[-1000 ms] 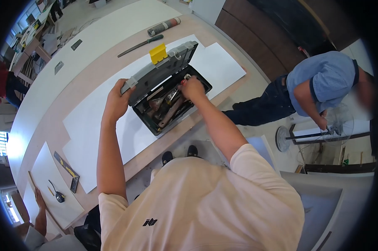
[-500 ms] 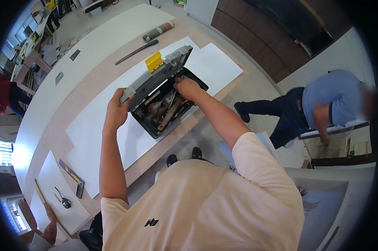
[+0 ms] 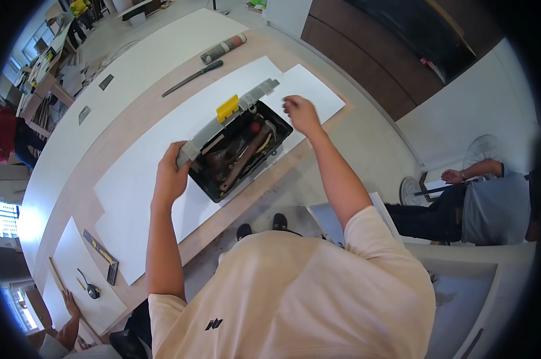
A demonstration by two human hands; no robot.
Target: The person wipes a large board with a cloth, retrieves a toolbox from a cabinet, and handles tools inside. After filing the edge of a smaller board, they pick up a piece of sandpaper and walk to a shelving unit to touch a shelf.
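Note:
A dark toolbox [image 3: 213, 192] stands with its lid raised on a white sheet [image 3: 139, 197]. My left hand [image 3: 173, 170] grips the left end of the grey lid [image 3: 207, 133], which has a yellow latch [image 3: 227, 108]. Inside lie a hammer with a wooden handle [image 3: 242, 164], a plastic bag [image 3: 219, 158] and a small red thing [image 3: 255, 127]. Just past the box's right end, my right hand [image 3: 304, 115] is in the air with its fingers curled. What they hold, if anything, is too blurred to name.
Beyond the box lie a file [image 3: 193, 79] and a rolled cylinder [image 3: 224, 49]. A square [image 3: 102, 256] and a tape measure [image 3: 93, 291] are at left. Another person's hand [image 3: 72, 304] rests at lower left. A co-worker [image 3: 495, 206] is at right, near a fan [image 3: 409, 192].
My right hand has come out of the toolbox and moved right. The lid has shifted, with my left hand still on it, and more of the contents shows. The co-worker at right has changed posture.

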